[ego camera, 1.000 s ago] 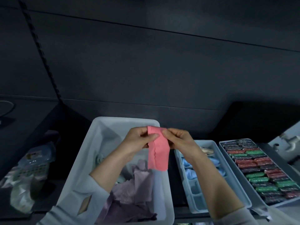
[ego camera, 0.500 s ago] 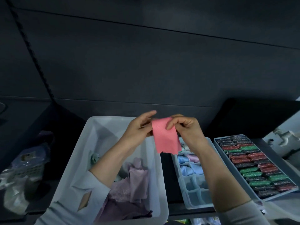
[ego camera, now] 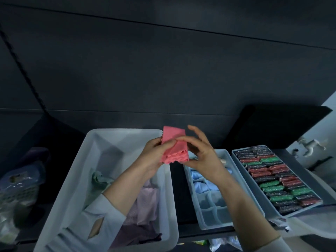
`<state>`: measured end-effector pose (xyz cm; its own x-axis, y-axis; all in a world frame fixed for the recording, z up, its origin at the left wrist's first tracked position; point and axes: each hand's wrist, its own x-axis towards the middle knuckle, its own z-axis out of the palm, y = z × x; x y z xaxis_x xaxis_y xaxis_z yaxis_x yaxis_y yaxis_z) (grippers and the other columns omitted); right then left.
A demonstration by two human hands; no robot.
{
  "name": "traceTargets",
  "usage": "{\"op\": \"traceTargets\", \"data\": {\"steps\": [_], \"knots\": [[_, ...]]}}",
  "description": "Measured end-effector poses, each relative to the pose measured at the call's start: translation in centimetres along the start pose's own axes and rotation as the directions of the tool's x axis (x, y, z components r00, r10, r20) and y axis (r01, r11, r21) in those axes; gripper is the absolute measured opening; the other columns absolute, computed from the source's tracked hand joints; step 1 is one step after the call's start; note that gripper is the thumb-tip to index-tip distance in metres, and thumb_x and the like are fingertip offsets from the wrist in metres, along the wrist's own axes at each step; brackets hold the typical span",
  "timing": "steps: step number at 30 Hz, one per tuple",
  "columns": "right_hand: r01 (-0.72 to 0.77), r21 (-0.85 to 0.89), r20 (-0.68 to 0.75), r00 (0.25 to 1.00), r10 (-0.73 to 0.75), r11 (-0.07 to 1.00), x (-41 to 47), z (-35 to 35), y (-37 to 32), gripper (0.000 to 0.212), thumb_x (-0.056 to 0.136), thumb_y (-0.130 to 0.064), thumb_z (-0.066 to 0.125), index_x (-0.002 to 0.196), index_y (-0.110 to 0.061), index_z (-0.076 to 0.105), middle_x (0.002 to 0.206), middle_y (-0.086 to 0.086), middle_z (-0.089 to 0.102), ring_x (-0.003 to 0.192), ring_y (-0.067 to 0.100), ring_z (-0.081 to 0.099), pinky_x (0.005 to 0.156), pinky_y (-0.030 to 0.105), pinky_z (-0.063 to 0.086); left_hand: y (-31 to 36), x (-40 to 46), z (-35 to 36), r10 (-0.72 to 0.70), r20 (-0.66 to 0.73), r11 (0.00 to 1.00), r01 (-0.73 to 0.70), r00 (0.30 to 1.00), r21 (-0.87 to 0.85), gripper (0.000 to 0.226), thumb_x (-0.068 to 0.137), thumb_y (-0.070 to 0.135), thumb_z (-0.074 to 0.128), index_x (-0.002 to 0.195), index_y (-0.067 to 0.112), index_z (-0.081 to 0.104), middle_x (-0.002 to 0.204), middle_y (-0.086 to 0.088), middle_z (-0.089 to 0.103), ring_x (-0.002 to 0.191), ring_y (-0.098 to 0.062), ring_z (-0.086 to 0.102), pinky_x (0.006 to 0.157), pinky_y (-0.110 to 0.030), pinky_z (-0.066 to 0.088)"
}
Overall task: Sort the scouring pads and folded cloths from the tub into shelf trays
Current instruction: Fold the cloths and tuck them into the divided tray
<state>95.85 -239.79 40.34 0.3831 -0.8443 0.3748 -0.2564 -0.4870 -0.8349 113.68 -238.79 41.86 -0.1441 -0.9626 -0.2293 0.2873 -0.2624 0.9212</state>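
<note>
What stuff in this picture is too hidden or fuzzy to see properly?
1. Head view: bottom of the tub, covered by loose cloths and the left forearm.
2. Far compartments of the divided tray, behind the right hand.
3. Bag at the left edge: dim, blurred, cut off.
4. How many folds the pink cloth has: bunched in the left hand.

A dark shelf is seen carrying three containers side by side. A large pale tub is set at the left, a divided tray is placed just beside it, and a tray of scouring pads is set furthest right. A plastic-wrapped package is laid at the far left.
</note>
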Motion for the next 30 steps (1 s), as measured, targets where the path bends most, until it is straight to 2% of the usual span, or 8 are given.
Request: {"op": "traceTargets", "data": {"steps": [4,7,11,14,19,22,25,30], "knots": [[-0.024,-0.015,-0.132,0.991,0.022,1.0,-1.3,-0.6,0.3,0.03,0.079,-0.003,0.076,0.098,-0.025,0.074,0.139,-0.001,0.043,0.098,0.004,0.064,0.09,0.021,0.05,-0.7,0.3,1.2,-0.043,0.013,0.999,0.043,0.999,-0.008,0.018,0.093,0.01,0.058,0.105,0.0,0.068,0.093,-0.019,0.073,0.079,-0.028,0.069,0.077,-0.035,0.051],[-0.139,0.086,-0.196,0.969,0.153,0.987,-2.5,-0.7,1.3,0.009,0.08,-0.017,0.077,0.088,-0.014,0.076,0.128,0.0,0.053,0.103,0.004,0.063,0.091,0.024,0.05,-1.6,0.5,1.9,-0.058,0.003,0.995,0.058,0.998,-0.077,0.018,0.095,-0.003,0.05,0.106,0.001,0.064,0.098,-0.019,0.072,0.082,-0.022,0.07,0.08,-0.034,0.055],[-0.286,0.313,-0.307,0.872,0.381,0.906,-4.1,-1.1,2.5,0.019,0.079,-0.022,0.076,0.086,-0.005,0.075,0.11,0.012,0.067,0.098,0.015,0.065,0.091,0.035,0.051,-3.8,0.3,3.1,-0.03,-0.012,0.999,0.03,0.999,-0.045,0.033,0.088,-0.018,0.052,0.112,0.004,0.058,0.115,-0.02,0.066,0.108,-0.03,0.065,0.082,-0.029,0.059],[-0.375,0.438,-0.293,0.8,0.524,0.817,-5.0,-1.4,3.0,0.009,0.084,-0.01,0.073,0.088,-0.002,0.07,0.089,0.02,0.071,0.079,0.022,0.066,0.085,0.046,0.054,-5.1,-0.1,4.5,0.028,-0.05,0.999,-0.027,0.998,0.029,0.042,0.081,-0.017,0.061,0.111,0.012,0.056,0.112,-0.012,0.067,0.109,-0.026,0.065,0.082,-0.028,0.058],[-0.416,0.58,-0.232,0.74,0.631,0.701,-5.9,-2.3,3.5,0.016,0.075,-0.011,0.075,0.074,-0.009,0.06,0.083,0.019,0.06,0.084,0.03,0.059,0.094,0.052,0.05,-6.6,-0.1,6.3,0.041,-0.082,0.999,-0.039,0.996,0.023,0.045,0.085,-0.019,0.051,0.116,0.015,0.054,0.113,-0.01,0.066,0.106,-0.022,0.066,0.086,-0.032,0.057],[-0.414,0.606,-0.17,0.767,0.618,0.68,-6.3,-3.4,3.4,0.018,0.07,-0.012,0.071,0.075,-0.005,0.055,0.085,0.019,0.056,0.086,0.03,0.054,0.089,0.044,0.048,-7.0,-0.2,7.1,0.014,-0.049,0.999,-0.012,0.999,0.031,0.035,0.09,-0.011,0.053,0.118,0.011,0.058,0.114,-0.01,0.068,0.106,-0.022,0.067,0.087,-0.033,0.056],[-0.421,0.5,-0.064,0.854,0.517,0.757,-7.2,-4.8,2.9,0.016,0.081,-0.001,0.07,0.089,0.004,0.058,0.089,0.016,0.062,0.087,0.026,0.059,0.083,0.032,0.052,-7.2,-0.2,7.7,-0.025,-0.01,0.996,0.025,1.0,0.087,0.028,0.094,-0.004,0.051,0.112,0.012,0.065,0.109,-0.012,0.071,0.098,-0.021,0.07,0.085,-0.033,0.057],[-0.405,0.434,0.013,0.896,0.444,0.805,-8.0,-6.9,2.4,0.007,0.082,-0.01,0.073,0.085,-0.006,0.067,0.088,0.008,0.069,0.082,0.014,0.065,0.08,0.024,0.053,-7.7,-0.1,8.9,-0.013,-0.068,0.994,0.02,0.998,0.108,0.024,0.092,-0.002,0.058,0.103,0.016,0.07,0.107,-0.013,0.072,0.093,-0.022,0.07,0.083,-0.032,0.056]]}}
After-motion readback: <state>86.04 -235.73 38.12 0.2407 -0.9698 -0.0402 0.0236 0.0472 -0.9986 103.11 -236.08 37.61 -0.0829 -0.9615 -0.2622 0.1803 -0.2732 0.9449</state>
